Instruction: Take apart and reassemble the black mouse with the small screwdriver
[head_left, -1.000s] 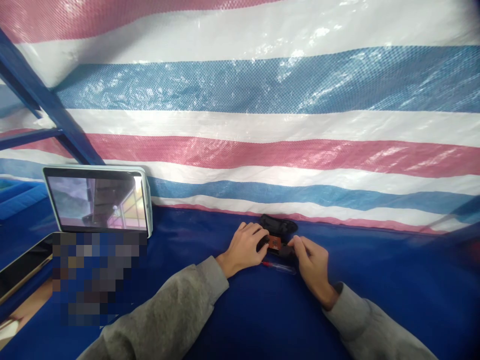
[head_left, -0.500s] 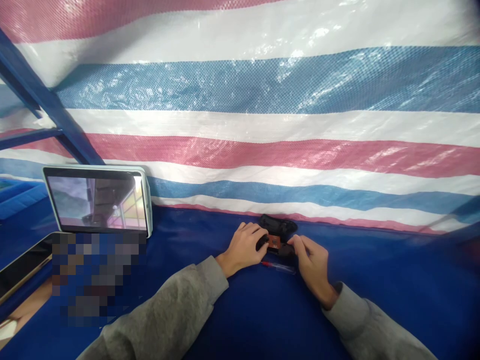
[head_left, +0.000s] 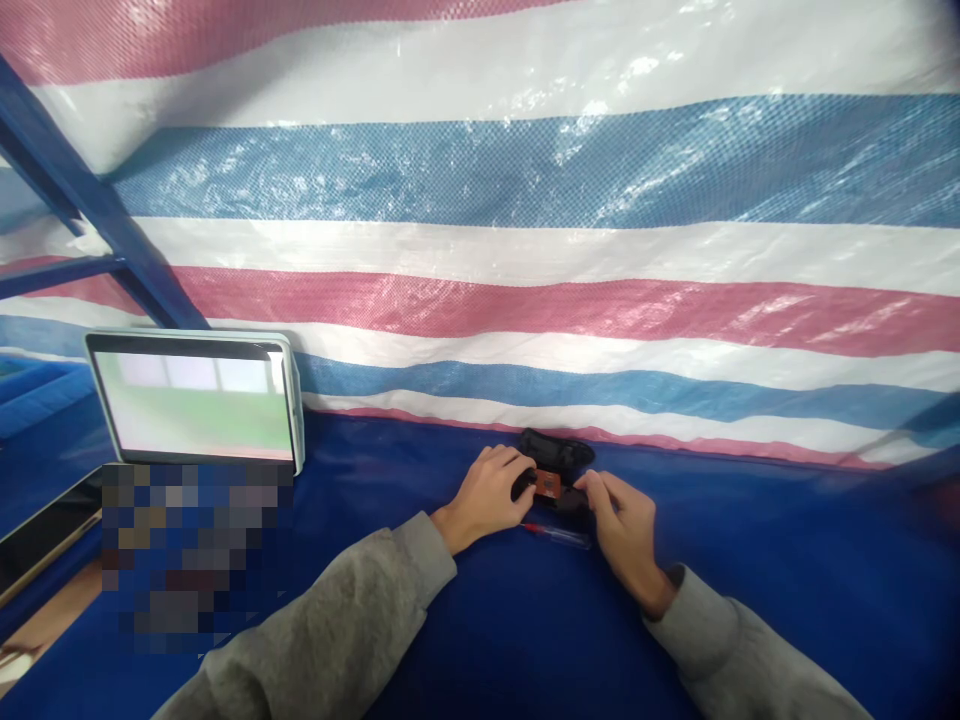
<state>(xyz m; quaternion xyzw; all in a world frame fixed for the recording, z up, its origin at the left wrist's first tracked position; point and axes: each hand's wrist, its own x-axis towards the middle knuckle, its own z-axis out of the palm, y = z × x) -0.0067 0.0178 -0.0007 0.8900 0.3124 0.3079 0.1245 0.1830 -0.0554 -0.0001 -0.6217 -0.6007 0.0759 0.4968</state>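
Head-cam view, looking down at a dark blue table cover (head_left: 480,620) w/ a striped red, white & blue tarp (head_left: 525,250) hung as the far backdrop.

Both of the person's hands meet at centre, far side of the table, on a small gadget: a black casing w/ an orange circuit board (head_left: 548,484) showing in its middle, so it sits opened up. The left hand (head_left: 487,495), in a grey sleeve, curls over the gadget's left end, fingers bent & closed around the black part (head_left: 523,486). The right hand (head_left: 626,530) pinches the right end between thumb & fingertips, also closed on it. The gadget rests low, on or just above the cloth; can't tell which.

Just beyond it, touching or nearly so, lies a separate black piece (head_left: 556,446), prob. a removed cover or second unit. Near side of the gadget, between the two hands, a thin screwdriver (head_left: 559,535) w/ clear handle & red tip lies flat on the cloth, not held.

Progress, as a judgement: the board being exposed & the tool set down suggest the opening-up is done; work on the board or refitting looks unfinished.

Far left: a tablet (head_left: 199,400) propped upright, screen lit pale green & white. A 2nd dark screen (head_left: 45,535) lies at the left edge. A blue metal frame (head_left: 90,200) runs diagonally at upper left.
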